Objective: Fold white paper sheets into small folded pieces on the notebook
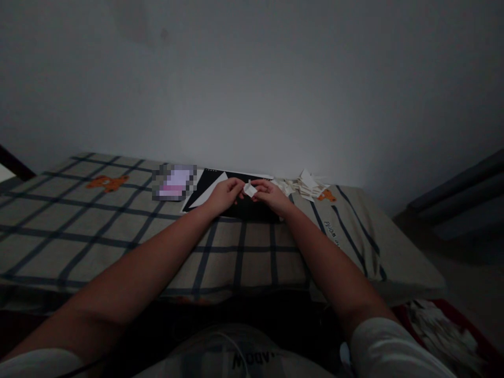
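Observation:
Between my two hands is a small folded piece of white paper point(250, 189), held above a black mat point(244, 209). My left hand point(227, 192) pinches its left edge with curled fingers. On the other side, my right hand point(271, 195) grips the paper's right edge between thumb and fingers. A larger white paper sheet point(208, 191) with a slanted edge lies on the mat beside my left hand. Just right of my right hand sits a loose pile of white paper pieces point(309, 186).
A checked cloth point(129, 210) with orange figures covers the table against a grey wall point(244, 84). Left of the mat lies a blurred-out phone-like object point(175, 182) with a lilac face. A red container point(452, 315) holding whitish scraps stands low at the right.

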A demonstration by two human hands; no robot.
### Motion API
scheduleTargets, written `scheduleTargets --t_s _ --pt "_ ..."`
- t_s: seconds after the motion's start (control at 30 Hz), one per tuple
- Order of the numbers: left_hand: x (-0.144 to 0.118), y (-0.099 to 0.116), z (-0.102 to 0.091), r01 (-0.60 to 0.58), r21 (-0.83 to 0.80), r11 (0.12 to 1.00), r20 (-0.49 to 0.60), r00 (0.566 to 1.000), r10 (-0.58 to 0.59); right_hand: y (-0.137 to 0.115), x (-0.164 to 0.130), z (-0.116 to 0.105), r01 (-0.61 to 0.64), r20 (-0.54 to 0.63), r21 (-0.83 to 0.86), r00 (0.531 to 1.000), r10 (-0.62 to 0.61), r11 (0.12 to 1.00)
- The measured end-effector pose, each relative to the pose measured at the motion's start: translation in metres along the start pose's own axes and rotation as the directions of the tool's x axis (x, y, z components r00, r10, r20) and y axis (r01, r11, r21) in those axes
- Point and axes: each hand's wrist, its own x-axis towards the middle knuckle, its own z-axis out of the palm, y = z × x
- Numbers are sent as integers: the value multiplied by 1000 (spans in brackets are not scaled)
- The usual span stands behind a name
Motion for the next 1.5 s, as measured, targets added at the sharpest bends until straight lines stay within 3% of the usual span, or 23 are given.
scheduleTargets --t_s 0.13,0.3,0.47,0.7,0.83,1.03,1.2,1.27,1.37,1.5 --pt "-1 -1 -2 -100 157 982 28 995 97 -1 -1 0 -51 11 -38 999 52 998" --pt "-3 2 -1 -231 330 915 115 972 204 -4 -3 -1 -148 64 43 987 145 988" --pt "-4 5 -3 -285 411 866 151 958 244 -2 -1 -1 -95 50 -87 994 100 992" --pt "-4 2 -3 -232 269 935 43 972 229 -7 -5 2 31 -26 -291 999 -40 956" --pt "-4 1 -1 -191 212 959 -19 980 199 -11 -7 5 90 -24 -305 994 -102 948" --pt "-4 5 -1 -198 143 970 -18 979 203 -9 -4 9 164 -59 -312 980 -191 936" --pt "-2 0 0 -110 -15 994 2 994 110 -5 -2 4 188 -42 -330 976 -213 925" --pt "-2 0 -1 -73 -7 997 7 997 73 -6 -5 1 217 -8 -424 970 -243 879" --pt "0 1 -3 -15 29 999 -7 1000 15 -13 -10 0 307 127 -638 947 -296 707" --pt "2 1 -3 77 -70 995 -17 997 -78 -21 -12 1 420 245 -733 897 -368 536"
